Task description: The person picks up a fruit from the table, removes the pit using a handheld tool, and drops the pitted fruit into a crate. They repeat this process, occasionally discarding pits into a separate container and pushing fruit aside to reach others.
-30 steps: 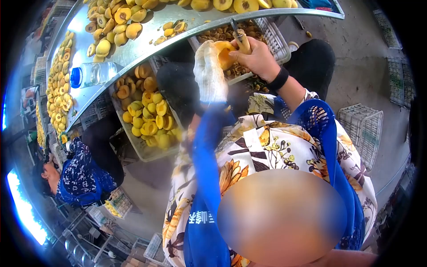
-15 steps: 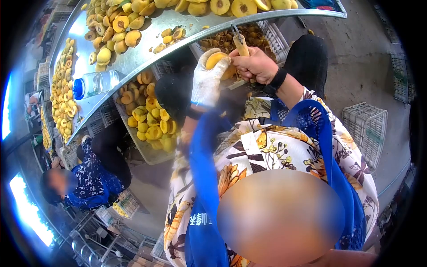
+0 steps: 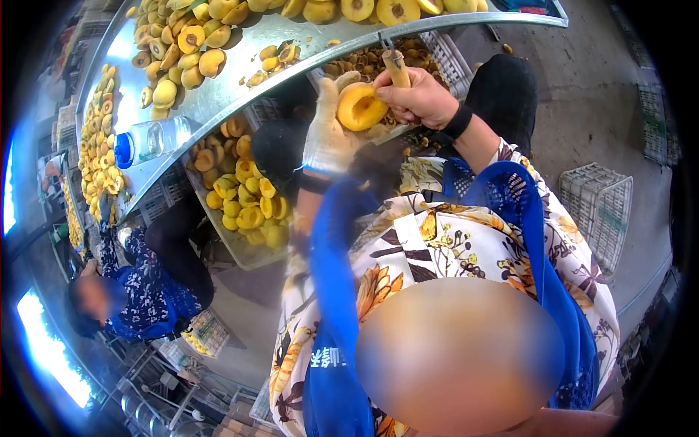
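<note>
A halved yellow peach (image 3: 357, 115) sits between my two hands, its cut face and dark central hollow turned up to the camera. My left hand (image 3: 325, 135), in a white glove, cradles it from the left with the thumb raised off it; the fingers behind the fruit are partly hidden. Bare and closed, my right hand (image 3: 422, 102) grips a wooden-handled pitting tool (image 3: 395, 67), whose narrow metal end points away from me. The right thumb and fingertips also touch the peach's right edge. Below the hands, a crate (image 3: 449, 64) holds brown pits and scraps.
A metal table (image 3: 291, 52) curves across the front with heaps of peach halves (image 3: 178, 54) and a blue-capped bottle (image 3: 153, 141). A tub of peach halves (image 3: 247, 200) stands left of my legs. A white crate (image 3: 595, 211) is at right. A co-worker (image 3: 153, 291) sits at left.
The peach half has turned so its cut face shows fully. My left thumb has opened away from it, while my right hand stays nearly in place. The co-worker's arms have shifted.
</note>
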{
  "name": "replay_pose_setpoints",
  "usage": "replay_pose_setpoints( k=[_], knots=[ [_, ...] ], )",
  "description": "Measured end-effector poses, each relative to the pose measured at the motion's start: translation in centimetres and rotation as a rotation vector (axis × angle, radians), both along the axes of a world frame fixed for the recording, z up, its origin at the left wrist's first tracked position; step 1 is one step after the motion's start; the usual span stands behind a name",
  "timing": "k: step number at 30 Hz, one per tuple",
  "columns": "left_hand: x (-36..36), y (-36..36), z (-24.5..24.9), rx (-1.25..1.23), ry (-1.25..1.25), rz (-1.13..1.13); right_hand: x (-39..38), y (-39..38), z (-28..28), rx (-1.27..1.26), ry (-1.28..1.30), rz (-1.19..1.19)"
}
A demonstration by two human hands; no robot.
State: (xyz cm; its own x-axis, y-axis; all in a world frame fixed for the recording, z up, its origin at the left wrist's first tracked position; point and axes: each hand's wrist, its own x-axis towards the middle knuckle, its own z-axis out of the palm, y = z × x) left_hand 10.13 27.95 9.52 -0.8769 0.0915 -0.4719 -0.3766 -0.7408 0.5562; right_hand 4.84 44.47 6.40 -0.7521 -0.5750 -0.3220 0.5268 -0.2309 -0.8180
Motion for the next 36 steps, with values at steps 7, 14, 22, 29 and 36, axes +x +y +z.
replay_pose_setpoints(
  k=[7, 14, 22, 29, 36],
  knots=[
    [-0.7, 0.0, 0.4, -0.582, 0.202, 0.308, -0.7, -1.4, 0.8, 0.673, 1.114, -0.361],
    [-1.4, -0.3, 1.2, -0.364, 0.012, 0.273, 0.5, -2.8, 2.9, 0.52, 1.022, 0.002],
    [-2.4, -1.8, -1.9, -0.163, 0.023, 0.351, 0.2, -3.8, 2.5, 0.499, 0.679, 0.138],
    [-1.5, -1.9, 0.7, -0.443, 0.001, 0.319, -0.6, -4.8, 1.0, 0.507, 0.779, 0.141],
    [7.5, -13.1, 4.1, -1.084, -0.017, 0.542, -1.8, -1.4, -0.1, 0.992, 1.042, 0.442]
  ],
)
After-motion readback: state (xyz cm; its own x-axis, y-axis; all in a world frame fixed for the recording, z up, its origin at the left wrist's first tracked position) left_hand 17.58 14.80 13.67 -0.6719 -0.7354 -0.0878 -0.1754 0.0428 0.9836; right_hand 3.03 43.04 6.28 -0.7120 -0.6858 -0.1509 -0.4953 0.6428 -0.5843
